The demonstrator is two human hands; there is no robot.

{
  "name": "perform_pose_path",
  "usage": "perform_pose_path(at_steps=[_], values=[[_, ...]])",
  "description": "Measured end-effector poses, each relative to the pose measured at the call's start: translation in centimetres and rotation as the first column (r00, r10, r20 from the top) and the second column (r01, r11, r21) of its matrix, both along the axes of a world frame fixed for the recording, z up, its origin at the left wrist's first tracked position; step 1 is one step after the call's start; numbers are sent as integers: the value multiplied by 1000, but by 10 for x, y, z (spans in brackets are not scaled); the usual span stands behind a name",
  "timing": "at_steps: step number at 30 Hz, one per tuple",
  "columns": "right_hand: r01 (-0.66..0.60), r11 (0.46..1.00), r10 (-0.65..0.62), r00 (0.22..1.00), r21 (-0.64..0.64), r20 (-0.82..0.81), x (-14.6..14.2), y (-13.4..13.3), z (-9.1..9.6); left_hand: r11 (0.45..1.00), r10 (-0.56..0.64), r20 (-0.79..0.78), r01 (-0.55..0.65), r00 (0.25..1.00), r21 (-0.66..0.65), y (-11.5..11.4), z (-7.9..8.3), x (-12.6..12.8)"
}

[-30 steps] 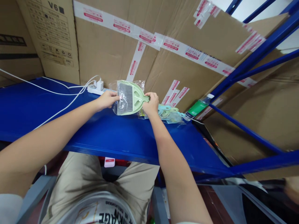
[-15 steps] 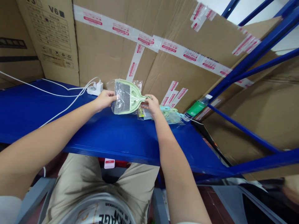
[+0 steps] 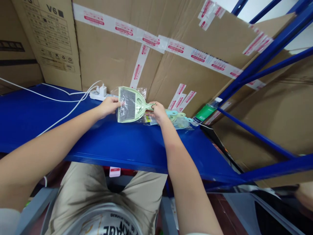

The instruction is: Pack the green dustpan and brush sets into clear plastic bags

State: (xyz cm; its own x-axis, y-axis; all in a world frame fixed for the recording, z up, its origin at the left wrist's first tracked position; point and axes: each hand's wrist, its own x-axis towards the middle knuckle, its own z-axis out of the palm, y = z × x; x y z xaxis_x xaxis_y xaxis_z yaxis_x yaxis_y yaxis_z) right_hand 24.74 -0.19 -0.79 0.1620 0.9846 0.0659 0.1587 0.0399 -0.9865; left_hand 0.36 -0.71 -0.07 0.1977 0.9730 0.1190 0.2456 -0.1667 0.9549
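Observation:
A pale green dustpan [image 3: 141, 106] with a grey-bristled brush [image 3: 128, 105] nested in it is held up above the blue shelf, partly in clear plastic wrap. My left hand [image 3: 110, 106] pinches the pan's wide left edge between thumb and fingers. At the other end, my right hand [image 3: 158, 111] is closed round the handles. Just behind and right of that hand lie more bagged brush sets [image 3: 179, 120] in light blue and green, partly hidden by my wrist.
A white power strip [image 3: 99, 94] with cables sits at the back left of the blue shelf [image 3: 122, 143]. A green-labelled bottle [image 3: 206, 112] leans by the blue frame post at right. Large taped cardboard boxes [image 3: 110, 52] stand along the back.
The dustpan has turned slightly, its wide end swinging a little left and its face showing more squarely. Both hands keep their hold. The view has shifted slightly.

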Motion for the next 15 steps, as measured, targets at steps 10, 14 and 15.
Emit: perform_pose_path(at_steps=[10,14,15], values=[[4,997,-14,993,-83,-117,-1,-12,8,995,-32,49,37,998,-93,-2,5,0],[12,992,-21,997,-129,-72,-5,-25,15,992,-51,77,59,996,-108,-5,5,1],[0,992,-8,998,-128,-61,-7,-28,16,991,-56,88,66,995,-119,-6,5,0]])
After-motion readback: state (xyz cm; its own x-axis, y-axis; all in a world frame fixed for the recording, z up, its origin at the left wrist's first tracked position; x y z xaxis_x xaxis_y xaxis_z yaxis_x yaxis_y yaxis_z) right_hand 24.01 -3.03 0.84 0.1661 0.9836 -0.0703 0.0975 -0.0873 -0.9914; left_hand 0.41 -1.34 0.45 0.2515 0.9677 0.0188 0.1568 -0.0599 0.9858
